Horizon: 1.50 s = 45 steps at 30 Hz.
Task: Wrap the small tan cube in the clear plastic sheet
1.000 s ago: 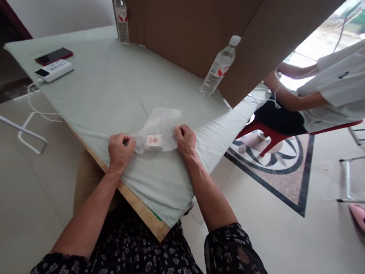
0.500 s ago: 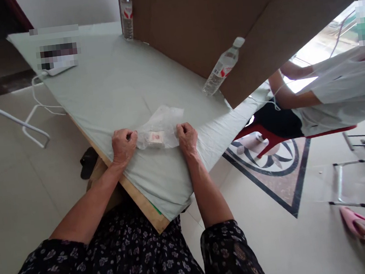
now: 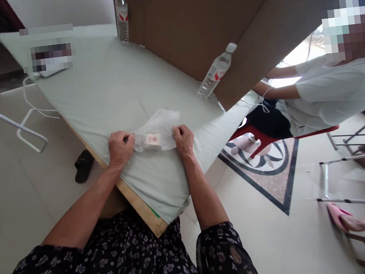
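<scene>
On the pale green cloth of the table lies a translucent white wrapping sheet (image 3: pixel 162 120), perhaps bubble wrap or a plastic bag. A small cream box (image 3: pixel 153 140) with a reddish print rests at the sheet's near middle, seemingly inside or under a layer of it. My left hand (image 3: pixel 121 146) is closed, pinching the sheet's left edge between thumb and fingers. At the opposite side, my right hand (image 3: pixel 184 138) pinches the right edge. The sheet's material stretches between both hands, with the box midway.
A tall cardboard panel (image 3: pixel 188 17) stands across the table's far right side. One water bottle (image 3: pixel 122 16) stands upright by it; another bottle (image 3: pixel 216 72) appears tilted. A white power strip (image 3: pixel 54 66) sits far left. A seated person (image 3: pixel 322 90) is beyond the panel.
The whole view has shifted slightly, so things appear a little farther left. Both hands keep their pinch on the sheet, and the box stays between them.
</scene>
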Each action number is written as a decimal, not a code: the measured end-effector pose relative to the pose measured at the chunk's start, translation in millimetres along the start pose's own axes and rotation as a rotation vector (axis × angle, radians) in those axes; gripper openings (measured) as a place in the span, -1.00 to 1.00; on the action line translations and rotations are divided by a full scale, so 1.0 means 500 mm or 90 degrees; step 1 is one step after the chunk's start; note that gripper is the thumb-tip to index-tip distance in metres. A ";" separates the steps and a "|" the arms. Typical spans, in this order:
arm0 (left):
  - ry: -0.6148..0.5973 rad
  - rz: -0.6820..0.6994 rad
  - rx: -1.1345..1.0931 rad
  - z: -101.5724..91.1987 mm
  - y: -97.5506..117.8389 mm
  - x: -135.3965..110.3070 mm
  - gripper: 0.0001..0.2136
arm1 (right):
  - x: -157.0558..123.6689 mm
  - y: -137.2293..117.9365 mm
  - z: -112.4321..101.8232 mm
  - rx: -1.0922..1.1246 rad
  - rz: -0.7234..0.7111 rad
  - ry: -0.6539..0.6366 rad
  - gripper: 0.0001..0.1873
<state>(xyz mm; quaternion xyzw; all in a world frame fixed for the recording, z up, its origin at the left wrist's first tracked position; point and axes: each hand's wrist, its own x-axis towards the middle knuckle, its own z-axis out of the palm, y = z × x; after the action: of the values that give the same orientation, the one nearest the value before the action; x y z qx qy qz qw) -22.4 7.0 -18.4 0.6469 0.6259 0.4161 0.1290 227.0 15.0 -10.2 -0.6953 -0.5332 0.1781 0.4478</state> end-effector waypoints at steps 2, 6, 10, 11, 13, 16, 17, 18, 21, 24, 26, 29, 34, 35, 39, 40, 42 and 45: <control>0.001 0.000 0.000 0.000 0.001 0.000 -0.82 | 0.000 0.001 0.000 0.003 -0.007 0.001 -0.68; 0.004 -0.011 -0.004 -0.001 0.005 0.001 -0.82 | 0.000 0.002 0.000 0.009 -0.016 -0.002 -0.68; -0.003 -0.016 -0.012 -0.004 0.006 0.001 -0.82 | 0.001 0.001 0.001 -0.005 -0.011 -0.005 -0.67; 0.003 -0.016 -0.014 -0.004 0.006 0.001 -0.81 | 0.001 0.002 0.001 -0.004 -0.016 -0.007 -0.67; 0.012 -0.015 -0.018 -0.004 0.005 0.000 -0.81 | 0.001 0.003 0.001 0.000 -0.025 -0.010 -0.66; 0.018 -0.015 -0.023 -0.003 0.005 0.000 -0.81 | 0.002 0.004 0.001 -0.006 -0.025 -0.008 -0.66; 0.019 -0.014 -0.024 -0.003 0.005 0.000 -0.81 | 0.003 0.004 0.001 -0.010 -0.024 -0.008 -0.66; 0.019 -0.013 -0.024 -0.003 0.005 0.000 -0.81 | 0.003 0.004 0.001 -0.013 -0.024 -0.009 -0.67; 0.010 -0.020 -0.022 -0.003 0.007 0.001 -0.81 | 0.004 0.003 0.001 -0.013 -0.026 -0.007 -0.67; 0.007 -0.024 -0.020 -0.004 0.006 0.003 -0.82 | 0.004 0.004 0.001 -0.009 -0.029 -0.006 -0.67; 0.009 -0.020 -0.020 -0.004 0.005 0.003 -0.81 | 0.004 0.005 0.001 -0.008 -0.032 -0.007 -0.68; 0.003 -0.017 -0.022 -0.005 0.004 0.003 -0.82 | 0.003 0.006 0.001 -0.007 -0.025 -0.008 -0.68; 0.004 -0.022 -0.017 -0.008 0.009 0.000 -0.81 | 0.002 -0.001 -0.001 0.000 -0.014 -0.009 -0.70; 0.001 -0.022 -0.019 -0.008 0.010 -0.001 -0.82 | 0.001 -0.002 -0.002 -0.002 -0.008 -0.007 -0.70; 0.007 -0.019 -0.023 -0.007 0.011 -0.001 -0.82 | 0.000 -0.004 -0.003 0.001 0.004 -0.010 -0.68; 0.009 -0.020 -0.024 -0.006 0.011 0.000 -0.82 | 0.000 -0.004 -0.003 0.005 0.001 -0.010 -0.68; 0.004 -0.031 -0.028 -0.006 0.010 0.001 -0.84 | -0.001 -0.002 -0.003 0.007 0.001 -0.005 -0.67; 0.007 -0.050 -0.042 -0.014 0.014 -0.003 -0.92 | -0.002 -0.001 -0.004 0.004 0.001 -0.004 -0.68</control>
<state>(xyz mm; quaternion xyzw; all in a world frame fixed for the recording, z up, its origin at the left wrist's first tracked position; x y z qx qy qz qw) -22.2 1.6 -9.7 0.6148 0.6374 0.4349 0.1631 227.9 13.2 -8.8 -0.6936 -0.5336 0.1821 0.4483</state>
